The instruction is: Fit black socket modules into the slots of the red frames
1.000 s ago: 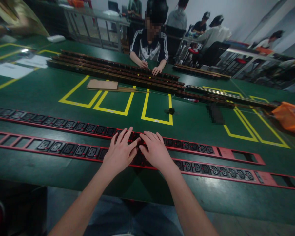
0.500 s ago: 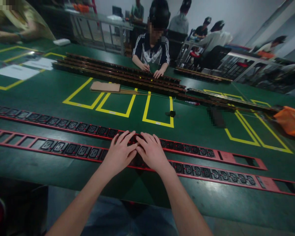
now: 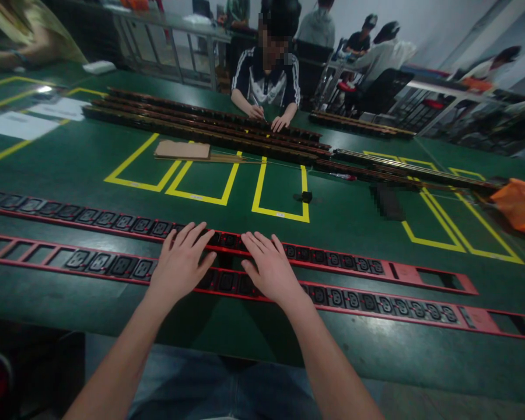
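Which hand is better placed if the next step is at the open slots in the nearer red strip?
Left, I'd say. The left hand is closer to the open slots and looks empty; the right hand sits farther along the nearer red strip.

Both hands, left and right, reach over red socket strips.
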{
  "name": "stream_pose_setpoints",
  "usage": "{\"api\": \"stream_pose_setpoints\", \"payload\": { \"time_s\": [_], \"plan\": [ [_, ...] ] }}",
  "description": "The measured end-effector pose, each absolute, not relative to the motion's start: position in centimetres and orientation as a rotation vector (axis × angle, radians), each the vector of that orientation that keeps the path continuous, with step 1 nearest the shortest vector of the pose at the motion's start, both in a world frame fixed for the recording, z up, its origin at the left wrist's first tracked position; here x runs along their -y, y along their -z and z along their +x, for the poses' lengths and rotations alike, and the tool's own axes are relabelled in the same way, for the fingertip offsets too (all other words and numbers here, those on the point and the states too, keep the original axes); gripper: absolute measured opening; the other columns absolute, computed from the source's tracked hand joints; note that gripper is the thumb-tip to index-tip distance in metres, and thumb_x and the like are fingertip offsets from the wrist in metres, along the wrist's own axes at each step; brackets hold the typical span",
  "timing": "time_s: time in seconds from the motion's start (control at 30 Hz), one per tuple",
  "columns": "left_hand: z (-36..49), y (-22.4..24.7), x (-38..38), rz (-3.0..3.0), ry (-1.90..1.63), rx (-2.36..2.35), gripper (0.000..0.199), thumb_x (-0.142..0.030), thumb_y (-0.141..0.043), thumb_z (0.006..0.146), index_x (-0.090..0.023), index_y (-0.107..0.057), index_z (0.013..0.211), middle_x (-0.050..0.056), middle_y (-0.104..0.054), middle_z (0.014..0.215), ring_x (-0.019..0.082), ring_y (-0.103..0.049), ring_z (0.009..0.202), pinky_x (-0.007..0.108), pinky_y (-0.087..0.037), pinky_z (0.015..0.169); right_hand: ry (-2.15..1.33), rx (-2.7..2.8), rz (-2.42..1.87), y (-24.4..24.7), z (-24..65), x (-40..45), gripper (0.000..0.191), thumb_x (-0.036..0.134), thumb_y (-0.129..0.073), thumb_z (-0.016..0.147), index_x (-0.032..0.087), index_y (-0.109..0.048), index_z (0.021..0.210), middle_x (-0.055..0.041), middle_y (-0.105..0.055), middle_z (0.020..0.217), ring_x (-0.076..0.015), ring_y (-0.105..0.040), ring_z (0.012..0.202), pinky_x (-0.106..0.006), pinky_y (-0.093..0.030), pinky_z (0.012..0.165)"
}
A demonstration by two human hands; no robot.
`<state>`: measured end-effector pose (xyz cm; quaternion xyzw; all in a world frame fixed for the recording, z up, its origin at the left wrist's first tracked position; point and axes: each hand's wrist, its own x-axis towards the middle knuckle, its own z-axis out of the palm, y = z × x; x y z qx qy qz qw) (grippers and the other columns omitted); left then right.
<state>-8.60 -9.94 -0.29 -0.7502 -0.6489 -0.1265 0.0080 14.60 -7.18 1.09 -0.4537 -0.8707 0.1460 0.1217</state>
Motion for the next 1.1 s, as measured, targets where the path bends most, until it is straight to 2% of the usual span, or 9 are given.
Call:
{"api": "stream_pose_setpoints", "payload": {
  "time_s": [0.1, 0.27, 0.4, 0.5, 0.63, 0.77, 0.97, 1.03, 1.1],
  "plan": [
    [-8.4, 0.2, 9.9, -2.344, 0.402, 2.030, 0.047, -0.039, -0.045, 0.098, -0.026, -0.054, 0.142, 0.006, -0.048, 0.156, 0.031, -0.040, 0.146, 0.059, -0.030, 0.119, -0.424, 2.546, -1.330, -1.2, 14.6, 7.2, 0.057, 0.032, -0.047, 0.103, 0.026, -0.035, 0.157, -0.0051, -0.042, 0.159, -0.0240, -0.036, 0.148, -0.057, -0.022, 0.124],
    [-8.4, 0.1, 9.9, -2.343, 0.392, 2.021, 0.047, -0.039, -0.044, 0.099, -0.024, -0.054, 0.143, 0.007, -0.048, 0.155, 0.031, -0.040, 0.146, 0.059, -0.030, 0.119, -0.382, 2.582, -1.330, -1.2, 14.5, 7.2, 0.047, 0.033, -0.047, 0.103, 0.027, -0.048, 0.149, -0.0041, -0.042, 0.159, -0.0264, -0.037, 0.147, -0.058, -0.023, 0.123],
    [-8.3, -0.1, 9.9, -2.344, 0.403, 2.028, 0.047, -0.038, -0.045, 0.098, -0.024, -0.054, 0.142, 0.008, -0.049, 0.154, 0.032, -0.041, 0.145, 0.060, -0.030, 0.118, -0.377, 2.560, -1.326, -1.1, 14.5, 7.2, 0.053, 0.030, -0.048, 0.102, 0.028, -0.041, 0.154, -0.0049, -0.044, 0.158, -0.0253, -0.038, 0.146, -0.057, -0.023, 0.123],
    [-8.3, -0.1, 9.8, -2.340, 0.406, 2.037, 0.047, -0.037, -0.045, 0.098, -0.024, -0.054, 0.143, 0.008, -0.049, 0.154, 0.032, -0.040, 0.145, 0.060, -0.030, 0.118, -0.366, 2.565, -1.320, -1.0, 14.5, 7.2, 0.049, 0.031, -0.048, 0.102, 0.028, -0.046, 0.151, -0.0045, -0.044, 0.158, -0.0254, -0.039, 0.145, -0.057, -0.024, 0.123],
    [-8.3, 0.1, 9.8, -2.337, 0.410, 2.033, 0.047, -0.037, -0.045, 0.098, -0.026, -0.054, 0.143, 0.007, -0.049, 0.154, 0.031, -0.040, 0.145, 0.060, -0.030, 0.119, -0.358, 2.559, -1.317, -1.0, 14.5, 7.2, 0.052, 0.030, -0.048, 0.102, 0.027, -0.043, 0.153, -0.0050, -0.044, 0.158, -0.0250, -0.039, 0.145, -0.056, -0.025, 0.122],
    [-8.2, 0.1, 10.0, -2.339, 0.422, 2.039, 0.046, -0.037, -0.045, 0.098, -0.025, -0.054, 0.142, 0.008, -0.049, 0.154, 0.031, -0.040, 0.145, 0.060, -0.029, 0.120, -0.356, 2.572, -1.317, -1.0, 14.5, 7.2, 0.046, 0.031, -0.048, 0.102, 0.026, -0.051, 0.147, -0.0056, -0.045, 0.157, -0.0261, -0.039, 0.145, -0.057, -0.025, 0.122],
    [-9.4, -0.6, 8.4, -2.418, 0.320, 2.013, 0.047, -0.037, -0.054, 0.094, -0.027, -0.054, 0.140, 0.010, -0.057, 0.145, 0.032, -0.047, 0.139, 0.072, -0.009, 0.121, -0.371, 2.557, -1.325, -1.2, 14.5, 7.2, 0.046, 0.031, -0.049, 0.101, 0.024, -0.051, 0.147, -0.0063, -0.046, 0.156, -0.0255, -0.039, 0.144, -0.056, -0.025, 0.122],
    [-10.3, -0.9, 7.1, -2.523, 0.228, 1.950, 0.047, -0.036, -0.057, 0.092, -0.026, -0.056, 0.138, 0.010, -0.061, 0.141, 0.031, -0.052, 0.133, 0.067, -0.016, 0.121, -0.376, 2.545, -1.327, -1.2, 14.6, 7.3, 0.046, 0.031, -0.049, 0.101, 0.024, -0.050, 0.147, -0.0070, -0.046, 0.156, -0.0249, -0.039, 0.144, -0.056, -0.024, 0.123],
    [-11.0, -1.0, 5.8, -2.642, 0.111, 1.882, 0.045, -0.035, -0.058, 0.091, -0.026, -0.058, 0.135, 0.009, -0.064, 0.135, 0.029, -0.058, 0.126, 0.056, -0.033, 0.117, -0.380, 2.530, -1.323, -1.2, 14.6, 7.4, 0.046, 0.032, -0.049, 0.101, 0.023, -0.050, 0.147, -0.0076, -0.047, 0.155, -0.0245, -0.039, 0.144, -0.055, -0.024, 0.123]
  ]
}}
